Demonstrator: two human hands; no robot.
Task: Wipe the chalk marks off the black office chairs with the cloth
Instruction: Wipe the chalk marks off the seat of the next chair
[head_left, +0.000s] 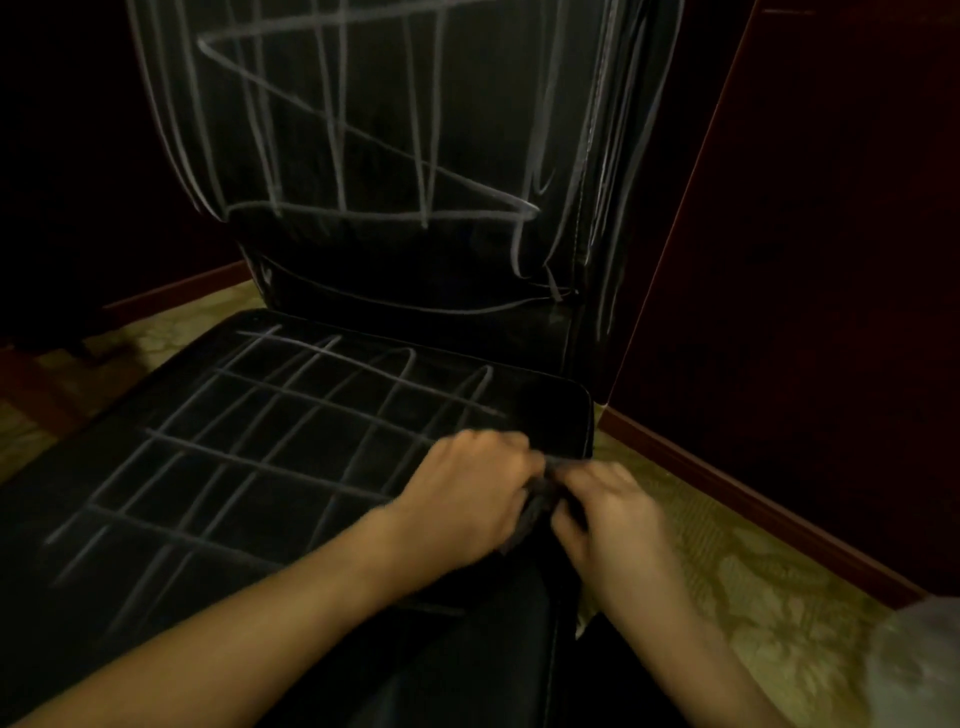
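I see left hand and right hand both bunched round cloth, near right seat edge. Chalk marks all there, backrest too. Barely started.

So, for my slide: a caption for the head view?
Both hands, left hand and right hand, bunch a cloth on the chalk-gridded seat.
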